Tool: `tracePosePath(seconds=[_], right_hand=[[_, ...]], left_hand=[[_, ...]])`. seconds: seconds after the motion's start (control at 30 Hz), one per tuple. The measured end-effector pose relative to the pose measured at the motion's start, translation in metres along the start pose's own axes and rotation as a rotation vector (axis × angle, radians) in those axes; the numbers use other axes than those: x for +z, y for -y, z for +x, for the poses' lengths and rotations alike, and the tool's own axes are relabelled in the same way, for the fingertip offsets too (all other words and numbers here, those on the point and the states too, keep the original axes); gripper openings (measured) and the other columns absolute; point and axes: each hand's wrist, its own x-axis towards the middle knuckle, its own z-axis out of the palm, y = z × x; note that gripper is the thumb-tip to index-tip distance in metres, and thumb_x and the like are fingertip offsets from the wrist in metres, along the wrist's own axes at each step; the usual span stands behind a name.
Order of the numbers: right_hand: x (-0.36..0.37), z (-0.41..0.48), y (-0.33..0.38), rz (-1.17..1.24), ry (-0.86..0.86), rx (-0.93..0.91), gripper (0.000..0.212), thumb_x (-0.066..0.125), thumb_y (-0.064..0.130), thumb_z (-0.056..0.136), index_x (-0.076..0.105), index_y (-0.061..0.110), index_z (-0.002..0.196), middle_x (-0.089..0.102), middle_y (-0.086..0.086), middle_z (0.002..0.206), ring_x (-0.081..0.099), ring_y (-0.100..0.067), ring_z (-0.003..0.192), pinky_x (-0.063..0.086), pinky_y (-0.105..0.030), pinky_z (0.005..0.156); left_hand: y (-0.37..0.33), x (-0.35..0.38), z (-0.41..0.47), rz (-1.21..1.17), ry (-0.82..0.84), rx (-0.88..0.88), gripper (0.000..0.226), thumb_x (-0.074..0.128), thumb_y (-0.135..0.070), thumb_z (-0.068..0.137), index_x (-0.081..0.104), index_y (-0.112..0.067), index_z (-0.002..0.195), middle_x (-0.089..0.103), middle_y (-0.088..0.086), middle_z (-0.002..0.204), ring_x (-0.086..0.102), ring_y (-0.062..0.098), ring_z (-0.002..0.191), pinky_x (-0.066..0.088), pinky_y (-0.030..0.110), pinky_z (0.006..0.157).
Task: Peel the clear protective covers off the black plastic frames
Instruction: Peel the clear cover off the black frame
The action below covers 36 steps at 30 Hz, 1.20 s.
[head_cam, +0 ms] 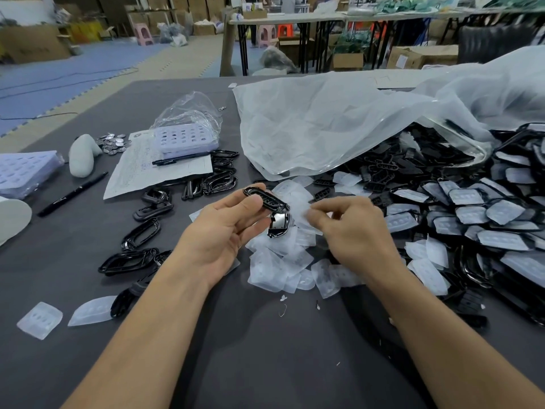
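My left hand (224, 228) grips a glossy black plastic frame (267, 199) between thumb and fingers, held above the table. A second black piece (278, 224) hangs just under it. My right hand (351, 228) pinches a clear protective cover (303, 215) right beside the frame. Whether the cover still touches the frame is unclear. Below both hands lies a heap of peeled clear covers (283, 261). Several bare black frames (141, 231) lie to the left. A big pile of covered frames (472, 214) fills the right side.
A large clear plastic bag (339, 119) spills frames at the back right. Papers (153, 169), two black pens (73, 193), purple trays (185, 140), metal discs (113, 143) and a white lump (82, 156) sit at the left. Two loose covers (39, 320) lie front left on the grey table (265, 364).
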Motion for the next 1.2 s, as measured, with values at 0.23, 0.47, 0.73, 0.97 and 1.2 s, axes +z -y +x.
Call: tracePosePath(seconds=[0.23,0.47,0.73,0.97,1.2], right_hand=[[-0.009,0.001,0.008,0.473,0.055,0.151,0.014,0.076,0.017,0.090,0.082,0.017,0.077,0.060,-0.003,0.057,0.047,-0.009,0.054,0.042,-0.021,0.060],[-0.008,0.000,0.012,0.697,0.127,0.193,0.035,0.064,0.036,0.097,0.079,0.011,0.078,0.078,-0.015,0.084,0.058,-0.017,0.061,0.044,-0.030,0.064],[-0.009,0.000,0.011,0.769,0.143,0.199,0.028,0.068,-0.006,0.088,0.076,0.012,0.107,0.073,-0.019,0.085,0.054,-0.023,0.078,0.042,-0.036,0.082],[-0.008,-0.003,0.014,0.709,0.113,0.129,0.015,0.078,-0.004,0.082,0.072,0.010,0.084,0.069,-0.019,0.084,0.058,-0.015,0.058,0.042,-0.024,0.060],[-0.008,-0.003,0.014,0.691,0.110,0.138,0.007,0.079,0.003,0.082,0.074,0.008,0.084,0.070,-0.012,0.072,0.055,-0.015,0.055,0.042,-0.026,0.060]], left_hand=[[0.004,-0.002,0.000,0.067,0.038,0.025,0.024,0.078,-0.015,0.068,0.085,-0.020,0.091,0.080,0.007,0.101,0.078,0.014,0.086,0.060,0.021,0.071],[0.008,0.001,-0.002,0.158,0.136,-0.001,0.031,0.079,-0.016,0.071,0.084,-0.021,0.102,0.078,0.010,0.113,0.076,0.021,0.103,0.061,0.024,0.078],[0.008,0.007,-0.004,0.197,0.194,-0.066,0.032,0.067,-0.008,0.090,0.074,-0.011,0.121,0.076,0.017,0.118,0.075,0.025,0.104,0.061,0.026,0.078],[0.013,0.009,-0.005,0.246,0.136,-0.073,0.027,0.058,-0.001,0.100,0.072,-0.004,0.123,0.074,0.027,0.115,0.074,0.029,0.100,0.062,0.026,0.070],[0.021,0.010,-0.003,0.355,0.095,-0.017,0.027,0.064,0.005,0.094,0.076,-0.006,0.116,0.076,0.023,0.113,0.075,0.031,0.097,0.064,0.035,0.082]])
